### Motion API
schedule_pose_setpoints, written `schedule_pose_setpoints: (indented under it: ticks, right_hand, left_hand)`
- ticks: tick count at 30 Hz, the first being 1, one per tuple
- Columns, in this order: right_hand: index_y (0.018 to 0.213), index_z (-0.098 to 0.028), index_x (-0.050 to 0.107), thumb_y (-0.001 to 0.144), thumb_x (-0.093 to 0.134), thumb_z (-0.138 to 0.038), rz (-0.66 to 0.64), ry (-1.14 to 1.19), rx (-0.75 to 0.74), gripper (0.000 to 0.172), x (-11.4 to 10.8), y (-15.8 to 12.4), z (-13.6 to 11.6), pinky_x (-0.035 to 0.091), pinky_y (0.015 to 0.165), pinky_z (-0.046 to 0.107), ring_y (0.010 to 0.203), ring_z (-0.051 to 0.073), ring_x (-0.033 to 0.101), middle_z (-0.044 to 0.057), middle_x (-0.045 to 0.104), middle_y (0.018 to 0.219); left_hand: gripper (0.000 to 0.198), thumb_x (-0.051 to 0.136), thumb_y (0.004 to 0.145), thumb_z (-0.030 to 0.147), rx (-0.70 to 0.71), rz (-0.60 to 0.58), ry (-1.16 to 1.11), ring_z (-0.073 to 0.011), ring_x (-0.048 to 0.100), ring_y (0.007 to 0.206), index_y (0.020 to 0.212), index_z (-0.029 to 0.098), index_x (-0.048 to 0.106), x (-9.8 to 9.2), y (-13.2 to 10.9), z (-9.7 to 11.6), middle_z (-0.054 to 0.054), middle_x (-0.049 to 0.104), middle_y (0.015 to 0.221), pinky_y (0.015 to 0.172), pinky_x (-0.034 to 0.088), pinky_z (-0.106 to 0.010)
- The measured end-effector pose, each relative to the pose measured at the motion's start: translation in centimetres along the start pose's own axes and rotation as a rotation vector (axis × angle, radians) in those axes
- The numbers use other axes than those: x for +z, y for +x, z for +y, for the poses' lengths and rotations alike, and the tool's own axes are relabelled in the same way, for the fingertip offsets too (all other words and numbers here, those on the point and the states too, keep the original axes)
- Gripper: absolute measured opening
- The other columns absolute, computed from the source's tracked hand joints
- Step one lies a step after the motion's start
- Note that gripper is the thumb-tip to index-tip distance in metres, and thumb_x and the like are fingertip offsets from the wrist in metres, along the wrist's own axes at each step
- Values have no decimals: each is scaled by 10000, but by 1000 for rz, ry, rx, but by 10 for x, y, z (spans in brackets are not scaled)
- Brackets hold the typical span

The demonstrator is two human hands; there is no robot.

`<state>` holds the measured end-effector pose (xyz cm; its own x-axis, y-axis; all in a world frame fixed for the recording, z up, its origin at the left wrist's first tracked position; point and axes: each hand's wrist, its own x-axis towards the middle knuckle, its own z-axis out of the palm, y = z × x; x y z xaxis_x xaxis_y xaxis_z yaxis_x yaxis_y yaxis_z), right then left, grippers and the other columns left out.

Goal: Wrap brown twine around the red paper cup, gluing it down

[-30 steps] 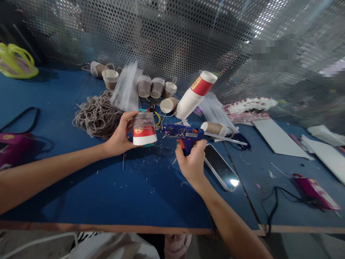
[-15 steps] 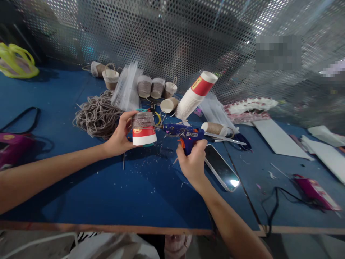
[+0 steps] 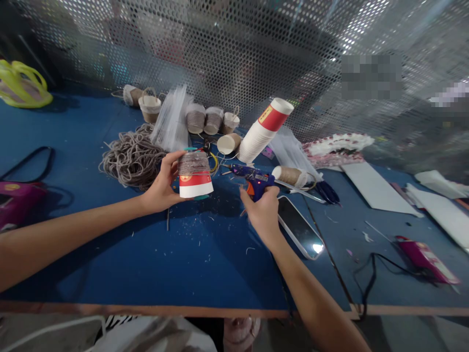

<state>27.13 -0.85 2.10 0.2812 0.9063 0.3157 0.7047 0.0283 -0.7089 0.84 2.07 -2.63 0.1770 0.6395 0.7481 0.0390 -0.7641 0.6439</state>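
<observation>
Between the thumb and fingers of my left hand is a paper cup, red and white at its lower part. Grey cord is wound around the cup's upper half. My right hand grips a blue glue gun with an orange trigger and a small red light. Its nozzle points left toward the cup, with a gap between them. Just left of my left hand lies a loose heap of grey cord. A phone rests on the table beside my right wrist.
Behind the cup stand several cord-wrapped cups and bundles of clear glue sticks. A leaning stack of paper cups rises at the back, before a perforated metal screen. White boards and a magenta pouch lie right.
My right hand has drawn the glue gun slightly away from the cup, and the gun sits lower. My left hand and the cup have barely moved.
</observation>
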Motion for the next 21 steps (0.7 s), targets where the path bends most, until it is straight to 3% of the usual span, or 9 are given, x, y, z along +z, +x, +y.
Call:
schedule_pose_setpoints:
  ticks: [4,8,11,13,15,18,21]
  right_hand:
    - [889,-254,303,650,727,-623,-36,33,175,611,-2,19,18,512,539,409,533,238,592,-40,512,588]
    - [867,-223,360,618,744,-647,41,-187,-10,624,0,23,32,525,725,513,822,333,623,97,566,797]
    - [890,-162,418,711,669,-673,101,-406,-122,597,0,15,24,449,843,666,1025,458,554,257,559,955]
    - [903,-141,455,751,659,-647,149,-444,-214,566,-3,8,11,395,904,717,1089,479,521,282,561,996]
    - [941,-152,490,791,664,-570,183,-343,-368,477,-8,1,-3,395,955,692,1117,427,531,244,586,1050]
    - [1023,-203,511,893,584,-373,13,54,-587,226,-14,-14,-19,521,882,510,1056,285,607,154,638,1113]
    - [1039,-242,492,950,492,-279,-363,464,-607,96,-16,-31,-28,568,706,349,788,148,661,96,660,1182]
  left_hand:
    - [978,879,670,402,7,-19,13,-303,574,1269,1455,363,296,-1,1,1,-110,437,1439,1035,542,-491]
    - [976,869,692,347,-15,-80,-11,-308,550,1302,1471,358,282,-2,3,4,-118,446,1451,1071,509,-495]
    - [983,869,690,312,-19,-93,-34,-331,512,1342,1479,358,284,-2,4,5,-123,419,1480,1100,474,-520]
    - [971,866,693,309,-34,-93,-50,-342,501,1351,1477,352,296,-2,4,4,-129,418,1479,1106,461,-531]
    - [966,867,689,324,-63,-101,-64,-347,505,1344,1475,347,306,-3,3,4,-133,429,1469,1095,470,-534]
    - [961,869,684,321,-91,-161,-82,-346,522,1330,1475,344,323,-4,4,6,-130,448,1454,1080,485,-533]
    - [950,869,684,279,-92,-238,-80,-345,509,1347,1473,329,342,-5,5,10,-136,454,1453,1104,461,-532]
